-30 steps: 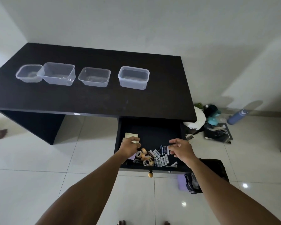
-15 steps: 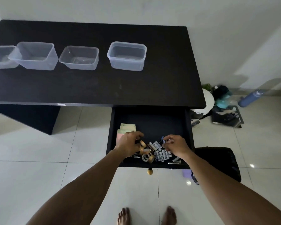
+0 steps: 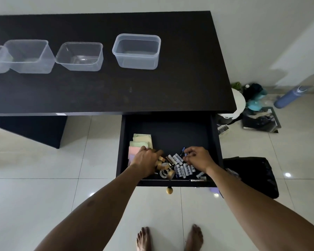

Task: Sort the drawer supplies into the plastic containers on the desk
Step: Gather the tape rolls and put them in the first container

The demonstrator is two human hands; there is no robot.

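White tiled floor [image 3: 43, 178], black bench [image 3: 152, 87], clear containers [image 3: 137, 51] far left. In the open drawer [image 3: 170, 131], near end: left hand [image 3: 146, 163] curls over tape rolls [image 3: 164, 171] — grip hidden, cannot tell. Right hand [image 3: 199, 158] pinches one of the batteries [image 3: 179, 163]. These look small, dense, smooth and likely to roll — best pinched mid-barrel.

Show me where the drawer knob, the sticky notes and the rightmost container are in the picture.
drawer knob [image 3: 169, 190], head view, middle of the round ball.
sticky notes [image 3: 142, 140], head view, top pale yellow sheet.
rightmost container [image 3: 137, 60], head view, its front wall.
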